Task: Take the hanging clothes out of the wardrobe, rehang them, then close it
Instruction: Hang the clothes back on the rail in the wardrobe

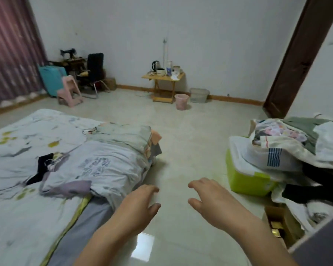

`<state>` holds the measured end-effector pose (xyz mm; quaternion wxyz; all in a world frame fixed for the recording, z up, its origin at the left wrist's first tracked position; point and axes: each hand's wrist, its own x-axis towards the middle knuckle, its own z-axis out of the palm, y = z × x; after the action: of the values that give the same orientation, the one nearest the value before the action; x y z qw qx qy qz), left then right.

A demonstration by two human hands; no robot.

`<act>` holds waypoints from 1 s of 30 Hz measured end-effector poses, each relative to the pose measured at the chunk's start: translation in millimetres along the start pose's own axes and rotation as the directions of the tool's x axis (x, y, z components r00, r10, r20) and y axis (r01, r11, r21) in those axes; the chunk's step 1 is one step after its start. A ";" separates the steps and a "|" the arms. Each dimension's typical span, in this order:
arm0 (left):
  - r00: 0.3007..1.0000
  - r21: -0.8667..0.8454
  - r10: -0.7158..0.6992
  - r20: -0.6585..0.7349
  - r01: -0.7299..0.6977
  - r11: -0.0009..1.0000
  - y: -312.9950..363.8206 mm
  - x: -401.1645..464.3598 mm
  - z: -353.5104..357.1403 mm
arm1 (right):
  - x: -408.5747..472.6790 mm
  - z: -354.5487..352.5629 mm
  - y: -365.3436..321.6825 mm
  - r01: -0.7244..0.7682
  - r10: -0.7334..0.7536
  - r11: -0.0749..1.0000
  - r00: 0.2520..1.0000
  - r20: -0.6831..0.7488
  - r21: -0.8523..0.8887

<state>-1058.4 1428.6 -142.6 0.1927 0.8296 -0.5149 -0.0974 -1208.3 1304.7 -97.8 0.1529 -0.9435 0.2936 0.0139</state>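
Empty hands, left (137, 203) and right (212, 198), over floor (190, 146) beside bed (27, 189).

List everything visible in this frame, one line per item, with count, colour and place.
patterned bedding: one, pale blue-white, left
folded clothes stack: one, pale green, bed's far corner
heap of clothes: one, mixed white, green, black, right
lime-green plastic box: one, under that heap
small wooden folding table: one, light wood, far wall
pink wastebasket: one, beside table
clear plastic bin: one, far wall
pink plastic stool: one, far left
black chair: one, far left
left hand: empty, over floor
right hand: empty, over floor
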 end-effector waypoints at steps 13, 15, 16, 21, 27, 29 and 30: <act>0.924 -0.016 -0.381 -0.031 0.381 0.924 -210.7 -20.8 -96.6 | 174.8 46.4 -175.6 0.247 -0.247 0.969 0.969 0.023 0.006; 0.907 -0.020 -0.421 -0.017 0.420 0.907 -231.3 -19.8 -99.2 | 198.6 52.9 -189.5 0.274 -0.274 0.962 0.961 0.037 -0.007; 0.899 -0.024 -0.438 -0.017 0.438 0.899 -239.9 -17.2 -100.1 | 211.0 55.1 -195.2 0.288 -0.287 0.957 0.957 0.047 -0.014; 0.854 -0.079 -0.520 -0.033 0.516 0.853 -275.0 7.1 -99.8 | 270.2 64.7 -207.8 0.358 -0.353 0.932 0.932 0.084 -0.049; 0.781 -0.129 -0.621 -0.069 0.610 0.782 -305.9 71.5 -100.8 | 364.4 66.9 -204.5 0.436 -0.429 0.899 0.895 0.124 -0.038; 0.753 -0.157 -0.655 -0.064 0.640 0.752 -312.1 96.5 -101.7 | 394.4 66.6 -199.1 0.461 -0.450 0.886 0.880 0.152 -0.046; 0.741 -0.170 -0.669 -0.061 0.653 0.738 -315.5 108.4 -101.4 | 409.3 65.9 -197.3 0.476 -0.462 0.878 0.871 0.169 -0.053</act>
<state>-715.3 1479.0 -179.2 0.2324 0.9472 -0.1663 -0.1456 -755.4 1253.3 -152.7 0.1294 -0.9888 0.0424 0.0617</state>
